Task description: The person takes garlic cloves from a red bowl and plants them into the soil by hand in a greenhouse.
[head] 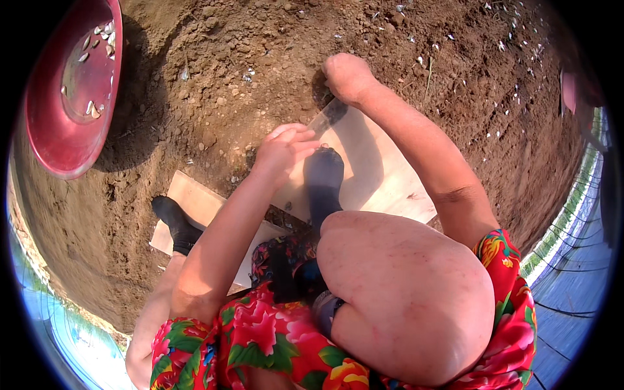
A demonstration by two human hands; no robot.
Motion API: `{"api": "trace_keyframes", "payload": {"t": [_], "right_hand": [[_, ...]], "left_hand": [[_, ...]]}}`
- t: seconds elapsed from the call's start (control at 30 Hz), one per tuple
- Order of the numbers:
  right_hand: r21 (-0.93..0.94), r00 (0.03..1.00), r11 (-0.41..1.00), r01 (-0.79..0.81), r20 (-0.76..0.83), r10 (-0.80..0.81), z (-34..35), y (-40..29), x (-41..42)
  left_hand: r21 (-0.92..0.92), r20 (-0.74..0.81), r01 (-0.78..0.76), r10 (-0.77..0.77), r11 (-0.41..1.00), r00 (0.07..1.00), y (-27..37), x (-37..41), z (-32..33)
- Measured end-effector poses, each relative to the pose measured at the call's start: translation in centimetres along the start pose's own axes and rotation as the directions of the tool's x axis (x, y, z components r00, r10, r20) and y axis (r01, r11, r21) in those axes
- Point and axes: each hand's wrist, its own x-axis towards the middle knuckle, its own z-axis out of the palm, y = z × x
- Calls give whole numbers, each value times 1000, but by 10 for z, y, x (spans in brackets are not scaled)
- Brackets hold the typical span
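My right hand (347,75) is closed and low against the brown soil (219,68), just past the far corner of a pale flat board (390,165). Whether its fingers hold anything is hidden. Over the near left part of that board hangs my left hand (285,146), fingers apart and nothing seen in it. One foot in a dark sock (324,175) rests on the board beside it. A red plastic basin (44,112) at the upper left holds several garlic cloves (109,36). More small white cloves (420,60) dot the soil at the upper right.
A second pale board (192,192) lies at the lower left, with my other dark-socked foot (170,214) on it. A pink object (568,92) stands at the far right rim. Blue sheeting (570,292) borders the soil at the lower right.
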Motion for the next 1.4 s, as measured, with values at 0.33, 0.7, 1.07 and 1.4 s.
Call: {"api": "trace_keyframes", "payload": {"t": [0.33,0.7,1.07,1.4], "right_hand": [[-28,980,1000,15,-200,-20,39,4,-8],[589,962,761,270,-135,-237,36,-49,-43],[632,909,717,295,-416,-8,-14,0,30],[418,644,898,-135,-652,400,-90,136,86]], "left_hand": [[105,31,-104,101,989,994,14,1,-4],[340,-149,-105,164,934,975,19,12,-49],[416,-193,-123,220,901,956,104,52,-8],[404,-106,-618,705,674,701,217,31,26]]}}
